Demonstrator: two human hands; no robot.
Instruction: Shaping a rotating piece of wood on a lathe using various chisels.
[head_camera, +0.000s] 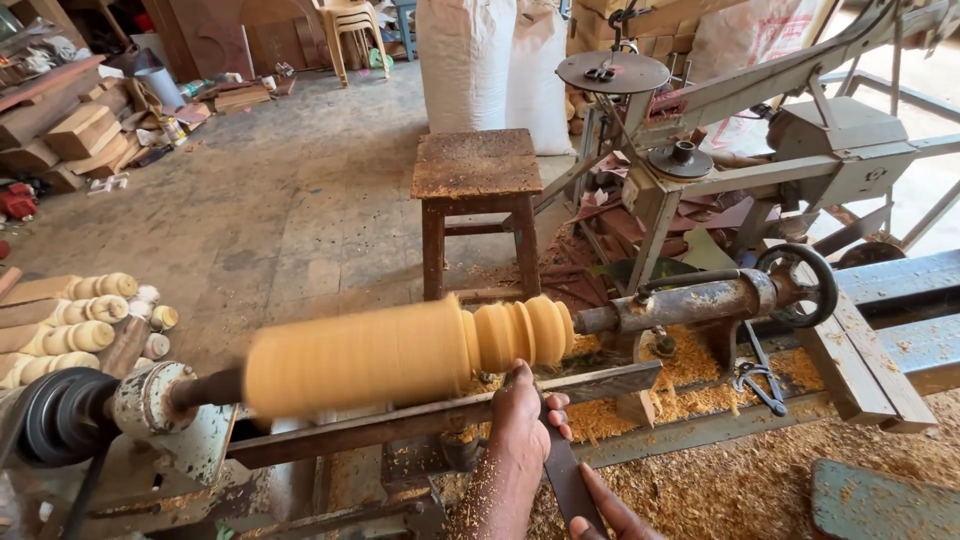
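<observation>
A long metal lathe bed (420, 425) carries a yellow wooden spindle (400, 352) between its ends. Sawdust (700, 370) lies heaped on the bed and on the floor (300, 210) beside it.

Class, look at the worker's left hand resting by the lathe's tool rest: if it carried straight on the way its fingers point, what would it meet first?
The left hand points up and away toward the spinning wooden workpiece. It would probably meet its grooved end first, though depth is hard to judge.
</observation>
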